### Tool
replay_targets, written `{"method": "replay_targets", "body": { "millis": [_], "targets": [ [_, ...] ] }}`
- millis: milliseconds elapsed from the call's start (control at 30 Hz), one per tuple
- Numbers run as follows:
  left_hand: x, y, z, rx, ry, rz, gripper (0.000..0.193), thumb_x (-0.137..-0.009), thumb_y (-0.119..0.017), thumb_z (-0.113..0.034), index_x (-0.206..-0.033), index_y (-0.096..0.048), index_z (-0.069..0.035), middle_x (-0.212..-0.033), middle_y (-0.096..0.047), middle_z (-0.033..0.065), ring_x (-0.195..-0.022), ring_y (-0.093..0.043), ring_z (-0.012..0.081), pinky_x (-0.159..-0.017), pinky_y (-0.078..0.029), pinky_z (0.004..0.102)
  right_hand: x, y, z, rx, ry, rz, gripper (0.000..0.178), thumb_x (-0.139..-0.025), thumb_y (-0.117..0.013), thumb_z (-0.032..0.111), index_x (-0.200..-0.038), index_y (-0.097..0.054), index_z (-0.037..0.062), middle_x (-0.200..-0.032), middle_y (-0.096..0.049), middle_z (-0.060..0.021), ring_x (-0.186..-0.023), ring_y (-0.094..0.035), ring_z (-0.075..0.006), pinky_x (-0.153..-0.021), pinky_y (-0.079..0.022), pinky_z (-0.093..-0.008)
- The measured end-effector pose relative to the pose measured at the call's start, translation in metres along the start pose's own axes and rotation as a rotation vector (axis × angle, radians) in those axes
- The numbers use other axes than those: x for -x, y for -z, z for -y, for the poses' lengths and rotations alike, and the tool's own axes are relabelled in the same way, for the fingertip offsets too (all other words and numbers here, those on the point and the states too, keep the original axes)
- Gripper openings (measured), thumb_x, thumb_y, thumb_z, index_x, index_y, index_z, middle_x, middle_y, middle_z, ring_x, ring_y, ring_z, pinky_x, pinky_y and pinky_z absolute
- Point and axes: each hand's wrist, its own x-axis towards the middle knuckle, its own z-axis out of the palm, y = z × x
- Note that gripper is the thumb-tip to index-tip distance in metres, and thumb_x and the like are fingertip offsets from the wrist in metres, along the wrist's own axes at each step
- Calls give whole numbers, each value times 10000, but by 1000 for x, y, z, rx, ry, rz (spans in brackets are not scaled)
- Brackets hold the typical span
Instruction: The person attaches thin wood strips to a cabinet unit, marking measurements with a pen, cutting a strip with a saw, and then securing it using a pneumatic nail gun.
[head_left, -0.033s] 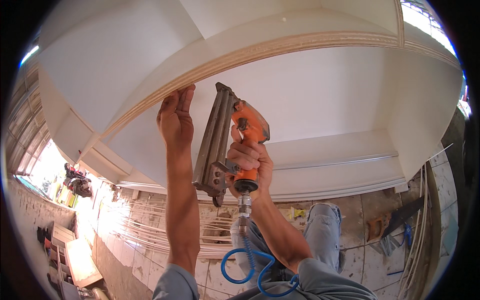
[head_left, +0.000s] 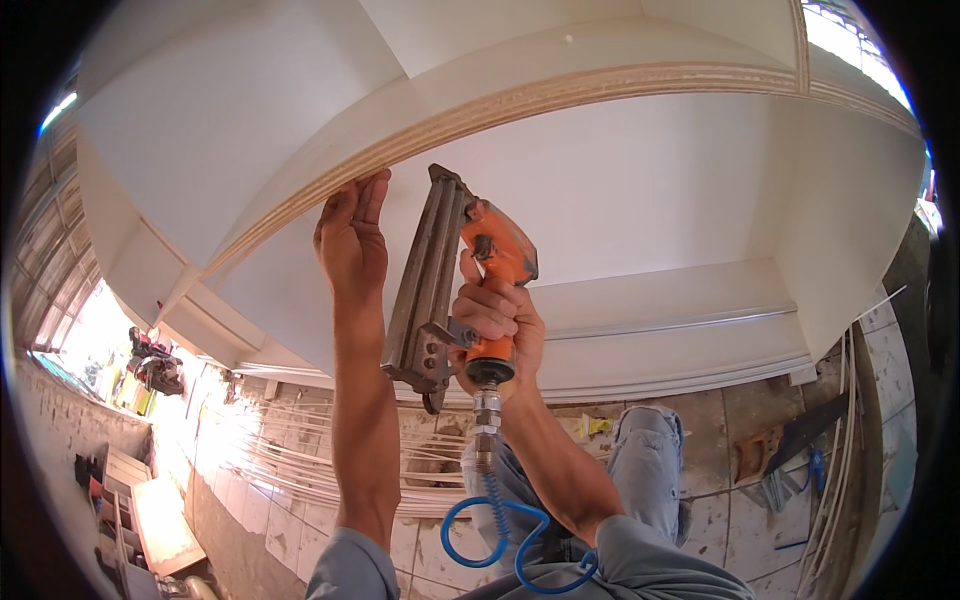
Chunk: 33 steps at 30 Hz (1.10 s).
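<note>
My right hand (head_left: 493,318) is wrapped round the handle of an orange nail gun (head_left: 507,243). Its long dark metal magazine (head_left: 425,280) slants on the left side of the handle. The tool's nose points up and stays a little below the plywood edge (head_left: 480,113) of a white cabinet shelf. A metal coupling and a coiled blue air hose (head_left: 497,520) hang from the handle's base. To the left, my raised left hand (head_left: 352,232) grips that same plywood edge, its fingertips pressed against the underside and partly hidden there.
The white cabinet (head_left: 640,190) arches around both hands. Long thin strips (head_left: 300,455) lie on the tiled floor at left. At right are a handsaw (head_left: 785,440) and more thin strips (head_left: 838,440). Wooden boards (head_left: 165,525) stand at lower left.
The nail gun has shifted very slightly to the left in my right hand's grip. My left hand stays at the plywood edge.
</note>
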Motion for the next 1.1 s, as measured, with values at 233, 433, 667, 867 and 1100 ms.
{"method": "replay_targets", "body": {
  "millis": [233,433,667,867,1100],
  "targets": [
    [7,0,3,28,0,18,226,-965,-558,-82,-1115,-576,86,-1094,-659,212,-1052,-656,316,-961,-552,359,-5,-2,-8,-22,-9,28,349,-928,-496,71,-1218,-560,-114,-610,-405,32,-535,-387,-60,-531,-404,-231],
    [12,-3,2,-7,20,-8,211,-972,-525,-66,-1113,-582,80,-1102,-658,211,-1063,-654,310,-952,-558,347,-6,2,-9,-14,-23,32,357,-926,-489,85,-1220,-566,-101,-609,-406,39,-528,-388,-59,-541,-416,-228],
    [9,4,4,-11,42,5,224,-964,-534,-73,-1126,-587,74,-1100,-663,205,-1052,-660,296,-932,-562,344,-7,9,-10,-29,-25,30,357,-928,-484,87,-1221,-565,-101,-610,-407,39,-525,-391,-58,-537,-420,-231],
    [7,7,6,-29,35,1,231,-956,-561,-91,-1118,-596,71,-1091,-671,198,-1035,-668,291,-929,-563,341,-6,7,-13,-40,-21,34,356,-930,-487,80,-1228,-559,-102,-613,-410,36,-528,-393,-58,-537,-419,-229],
    [5,9,7,-18,48,1,227,-956,-571,-95,-1115,-598,65,-1093,-672,197,-1033,-669,291,-923,-566,337,-8,13,-12,-98,-71,103,414,-926,-469,114,-1279,-516,-97,-632,-439,28,-558,-419,-75,-591,-440,-250]
  ]
}}
